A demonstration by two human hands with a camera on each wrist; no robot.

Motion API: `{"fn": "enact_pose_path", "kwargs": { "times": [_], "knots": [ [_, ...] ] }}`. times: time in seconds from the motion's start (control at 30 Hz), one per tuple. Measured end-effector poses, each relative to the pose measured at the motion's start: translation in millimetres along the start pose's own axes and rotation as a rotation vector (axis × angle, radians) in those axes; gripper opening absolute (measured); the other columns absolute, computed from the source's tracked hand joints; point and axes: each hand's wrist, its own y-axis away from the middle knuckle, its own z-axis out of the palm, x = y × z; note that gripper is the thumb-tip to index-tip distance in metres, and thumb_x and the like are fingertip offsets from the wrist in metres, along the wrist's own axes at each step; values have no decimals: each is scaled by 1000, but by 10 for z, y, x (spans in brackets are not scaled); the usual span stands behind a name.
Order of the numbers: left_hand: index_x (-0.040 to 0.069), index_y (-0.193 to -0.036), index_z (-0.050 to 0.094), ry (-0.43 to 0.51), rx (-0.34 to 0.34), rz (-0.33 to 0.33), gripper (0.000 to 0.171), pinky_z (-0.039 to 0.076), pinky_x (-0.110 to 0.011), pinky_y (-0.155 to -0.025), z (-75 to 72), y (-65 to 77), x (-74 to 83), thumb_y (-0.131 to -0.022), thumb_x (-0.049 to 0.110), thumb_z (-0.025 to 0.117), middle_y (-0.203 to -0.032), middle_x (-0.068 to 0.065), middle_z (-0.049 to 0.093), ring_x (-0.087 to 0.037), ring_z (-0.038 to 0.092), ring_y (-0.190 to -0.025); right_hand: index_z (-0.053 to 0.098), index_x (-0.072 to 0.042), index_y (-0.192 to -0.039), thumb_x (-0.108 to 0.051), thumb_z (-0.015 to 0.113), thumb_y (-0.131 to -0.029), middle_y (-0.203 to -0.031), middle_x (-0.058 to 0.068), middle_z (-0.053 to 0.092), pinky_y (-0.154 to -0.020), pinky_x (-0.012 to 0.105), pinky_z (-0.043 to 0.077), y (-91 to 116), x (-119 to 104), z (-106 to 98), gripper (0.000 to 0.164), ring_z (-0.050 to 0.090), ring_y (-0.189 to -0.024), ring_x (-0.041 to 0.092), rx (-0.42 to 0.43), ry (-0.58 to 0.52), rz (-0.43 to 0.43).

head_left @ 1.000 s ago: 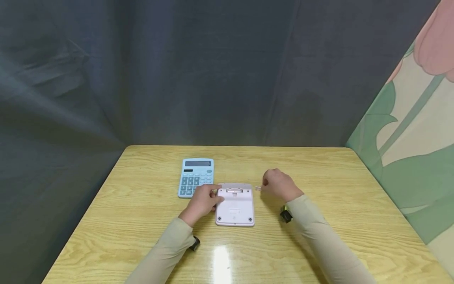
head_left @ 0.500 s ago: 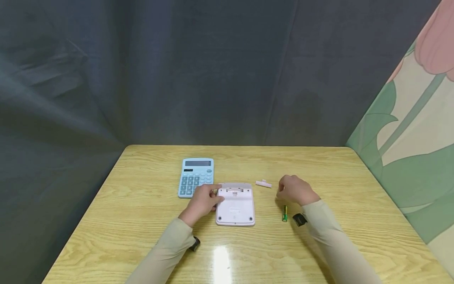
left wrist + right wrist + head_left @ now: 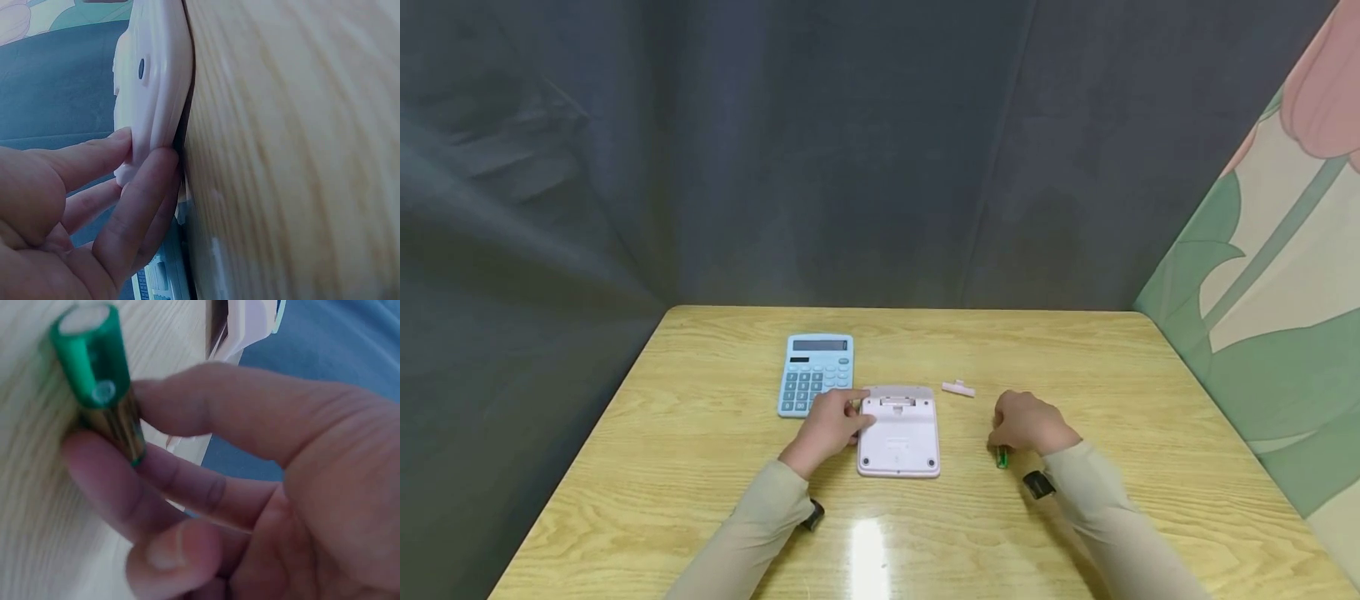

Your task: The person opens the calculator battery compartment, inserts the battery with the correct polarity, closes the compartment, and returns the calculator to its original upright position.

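A pale pink calculator [image 3: 897, 450] lies face down, its battery slot [image 3: 898, 402] uncovered near the far edge. Gripping its left edge is my left hand [image 3: 827, 427], thumb on the back and fingers along the side, as the left wrist view of the calculator [image 3: 153, 87] shows. My right hand [image 3: 1028, 421] is on the table to the right. Between its thumb and fingers it pinches a green and gold battery [image 3: 100, 375], whose green end [image 3: 1002, 460] sticks out toward me in the head view. The small pink battery cover [image 3: 958, 389] lies between calculator and right hand.
A light blue calculator [image 3: 816, 354] lies face up behind my left hand, partly covered by it. The wooden table [image 3: 700, 433] ends at a dark curtain [image 3: 880, 167] at the back. A floral panel [image 3: 1285, 333] borders the right side.
My right hand let go of the battery cover on the table, moved right and toward me, and took hold of the battery. The left hand stayed on the pink calculator.
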Motion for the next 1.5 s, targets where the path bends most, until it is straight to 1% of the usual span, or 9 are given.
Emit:
{"fn": "enact_pose_path", "kwargs": {
  "times": [0.17,0.3,0.37,0.53,0.7,1.1,1.27,1.4,1.5],
  "knots": [
    [2,-139,58,4,-5,0,50,58,-29,-56,16,-3,-13,-92,9,72,-77,-10,56,-18,58,-61,66,-14,-76,-12,71,-84,-68,0,60,-48,27,38,-47,-26,28,10,49,-54,14,65,-11,-63],
    [2,-139,58,7,-3,0,49,59,-29,-57,23,-17,-15,-92,9,72,-78,-10,56,-17,58,-60,71,-10,-88,-11,68,-90,-69,0,62,-46,26,40,-112,-71,37,4,49,-52,12,169,-46,-158],
    [3,-139,58,5,0,0,49,59,-29,-57,25,-28,-20,-92,9,73,-78,-10,56,-17,58,-60,73,-7,-94,-11,67,-92,-71,1,65,-46,25,40,-148,-113,46,7,49,-52,11,234,-78,-220],
    [3,-138,59,2,5,6,49,58,-28,-57,31,-46,-41,-92,9,72,-80,-10,56,-16,58,-62,74,-4,-105,-12,70,-94,-82,5,72,-45,24,39,-235,-277,89,14,45,-48,9,387,-149,-384],
    [2,-139,58,1,9,7,49,58,-27,-57,19,-56,-47,-92,9,72,-80,-10,57,-17,59,-63,75,-9,-107,-15,71,-94,-93,2,74,-52,25,44,-316,-517,125,14,48,-56,7,469,-161,-481],
    [5,-138,60,-33,-23,35,47,57,-27,-54,-42,-71,-9,-92,7,72,-78,-8,58,-17,59,-60,76,-12,-107,-15,70,-96,-100,0,73,-68,30,55,-475,-1003,276,13,65,-82,12,457,-90,-564],
    [6,-137,62,-40,-31,35,45,56,-25,-52,-44,-67,6,-93,8,72,-78,-8,59,-16,59,-59,77,-14,-104,-15,73,-93,-96,-2,71,-68,30,56,-496,-1053,369,12,65,-82,11,442,-29,-583],
    [7,-137,62,-38,-30,36,45,55,-26,-52,-38,-56,15,-93,8,71,-76,-8,59,-17,59,-58,78,-16,-103,-16,74,-92,-98,-4,69,-73,31,58,-503,-1049,437,11,65,-87,11,431,20,-585],
    [6,-137,61,-44,-26,51,45,55,-25,-51,-36,-51,14,-93,8,71,-74,-9,59,-17,59,-57,79,-16,-101,-16,73,-93,-98,-3,68,-75,31,58,-505,-1053,473,10,65,-87,12,435,15,-582]
  ]
}}
